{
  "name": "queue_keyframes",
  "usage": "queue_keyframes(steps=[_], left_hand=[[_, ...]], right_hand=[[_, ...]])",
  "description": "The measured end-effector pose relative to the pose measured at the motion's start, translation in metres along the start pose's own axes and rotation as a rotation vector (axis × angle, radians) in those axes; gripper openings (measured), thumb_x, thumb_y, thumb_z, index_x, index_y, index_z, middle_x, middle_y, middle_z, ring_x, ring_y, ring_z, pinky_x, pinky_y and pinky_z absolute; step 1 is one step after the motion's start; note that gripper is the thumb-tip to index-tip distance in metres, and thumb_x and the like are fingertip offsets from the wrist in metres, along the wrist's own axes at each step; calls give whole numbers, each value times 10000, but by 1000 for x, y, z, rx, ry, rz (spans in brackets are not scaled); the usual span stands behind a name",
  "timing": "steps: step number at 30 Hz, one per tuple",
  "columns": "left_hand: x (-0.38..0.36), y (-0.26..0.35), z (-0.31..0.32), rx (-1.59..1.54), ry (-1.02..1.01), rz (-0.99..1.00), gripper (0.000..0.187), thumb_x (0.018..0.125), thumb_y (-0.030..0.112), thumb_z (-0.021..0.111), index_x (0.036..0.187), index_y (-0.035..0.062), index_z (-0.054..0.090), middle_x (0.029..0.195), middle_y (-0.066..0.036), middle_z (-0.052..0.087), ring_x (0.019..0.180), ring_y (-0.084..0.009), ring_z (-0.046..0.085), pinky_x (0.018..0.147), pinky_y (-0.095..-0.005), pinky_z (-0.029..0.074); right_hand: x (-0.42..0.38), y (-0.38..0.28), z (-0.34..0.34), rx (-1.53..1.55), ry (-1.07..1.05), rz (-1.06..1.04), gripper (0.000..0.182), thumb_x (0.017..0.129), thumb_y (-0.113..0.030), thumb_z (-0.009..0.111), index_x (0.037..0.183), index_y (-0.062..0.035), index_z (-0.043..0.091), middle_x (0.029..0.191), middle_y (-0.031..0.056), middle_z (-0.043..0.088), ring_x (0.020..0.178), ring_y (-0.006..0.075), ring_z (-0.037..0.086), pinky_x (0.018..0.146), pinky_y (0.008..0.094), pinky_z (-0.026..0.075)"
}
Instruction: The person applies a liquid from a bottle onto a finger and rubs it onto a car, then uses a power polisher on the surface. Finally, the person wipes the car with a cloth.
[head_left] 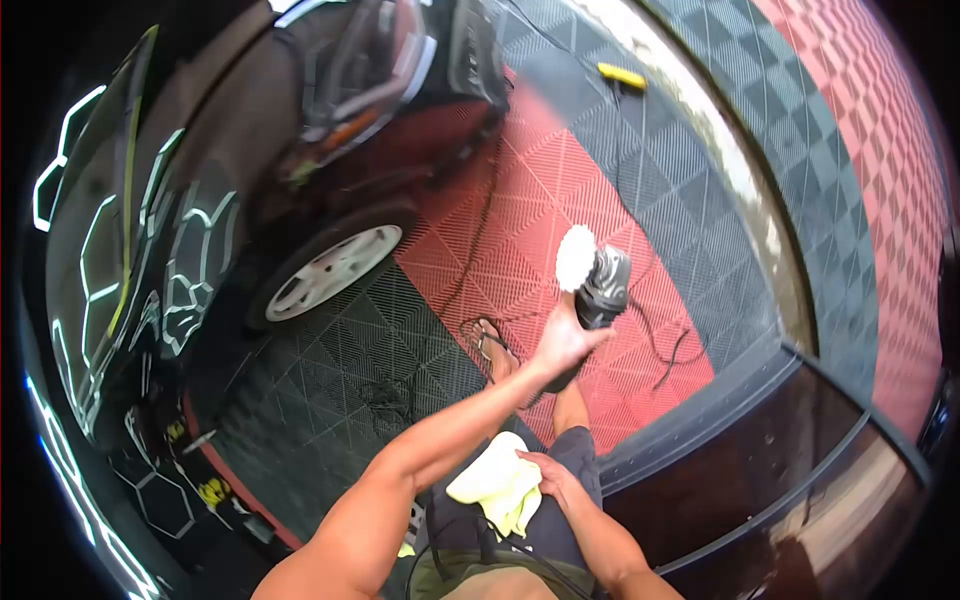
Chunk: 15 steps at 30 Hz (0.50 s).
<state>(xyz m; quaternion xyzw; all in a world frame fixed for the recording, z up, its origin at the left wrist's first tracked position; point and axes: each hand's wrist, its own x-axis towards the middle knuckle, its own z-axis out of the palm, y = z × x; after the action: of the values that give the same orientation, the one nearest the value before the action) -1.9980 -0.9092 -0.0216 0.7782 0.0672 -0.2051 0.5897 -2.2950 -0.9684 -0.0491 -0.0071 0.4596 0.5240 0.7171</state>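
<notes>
My left hand reaches forward and grips the handle of a dark power polisher. Its white fluffy pad faces left, off the car and above the floor. My right hand rests close to my waist, closed on a folded yellow cloth pressed against my dark shorts. Below the polisher I see my leg and a sandalled foot on the tiles.
A glossy dark car fills the left side, its light-coloured wheel near my foot. Red and grey grid floor tiles carry a black cable. A yellow-handled tool lies far off. A dark shiny panel stands at the lower right.
</notes>
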Motion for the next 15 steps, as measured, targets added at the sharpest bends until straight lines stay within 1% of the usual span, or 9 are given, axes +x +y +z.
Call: queue_keyframes(steps=[2,4,6,7,9,10,11,13,15], left_hand=[[27,-56,19,138,-47,-114,964,635,292,857,1378,-42,341,1229,-300,566,1128,-448,574,985,-462,461],[56,-112,43,291,-37,-170,933,630,305,839,1352,-44,362,1210,-292,560,1122,-436,563,960,-474,466],[90,-183,71,395,28,-90,770,639,284,807,1224,-37,422,1100,-271,566,1039,-435,562,891,-491,465],[107,-208,78,418,-19,-155,742,638,259,812,1202,-29,425,1066,-262,566,1023,-429,559,886,-490,465],[143,-255,95,510,-19,-156,705,658,245,808,1186,-28,430,1079,-252,557,1047,-420,545,891,-486,461],[162,-276,105,561,-6,-167,691,661,248,814,1167,-25,432,1091,-251,550,1055,-413,538,898,-484,454],[180,-302,113,580,49,-65,676,664,250,821,1149,-21,434,1083,-249,552,1049,-405,540,904,-479,451],[216,-342,126,709,85,-11,658,683,239,819,1142,-37,437,1091,-249,551,1037,-408,542,909,-479,453],[246,-357,136,729,130,-9,644,694,220,818,1142,-46,438,1093,-249,544,1039,-411,542,906,-478,458]], right_hand=[[9,-25,22,-178,-32,-6,421,899,-202,702,1220,47,589,1122,152,690,1042,255,672,952,399,527],[22,-52,15,-147,-36,-49,445,898,-219,707,1235,38,572,1135,149,678,1036,242,670,918,385,541],[44,-57,7,-19,-25,-243,455,921,-290,683,1225,28,566,1115,136,669,973,220,676,820,360,569],[53,-55,10,18,-20,-241,455,921,-290,683,1225,28,566,1115,136,669,973,220,676,820,360,569],[65,-56,17,324,351,-462,478,943,-356,646,1220,24,563,1074,136,668,934,227,674,799,367,566],[70,-61,17,354,381,-536,529,960,-421,599,1234,28,543,1107,148,652,939,233,666,784,365,563],[69,-72,25,383,439,-557,537,979,-415,563,1277,28,509,1153,152,629,996,244,648,829,364,548],[61,-94,40,282,414,-706,548,1016,-463,441,1227,30,553,1133,154,641,1021,249,639,866,354,517],[60,-102,48,372,401,-804,534,1012,-384,463,1347,32,433,1267,158,558,1132,257,573,961,376,460]])
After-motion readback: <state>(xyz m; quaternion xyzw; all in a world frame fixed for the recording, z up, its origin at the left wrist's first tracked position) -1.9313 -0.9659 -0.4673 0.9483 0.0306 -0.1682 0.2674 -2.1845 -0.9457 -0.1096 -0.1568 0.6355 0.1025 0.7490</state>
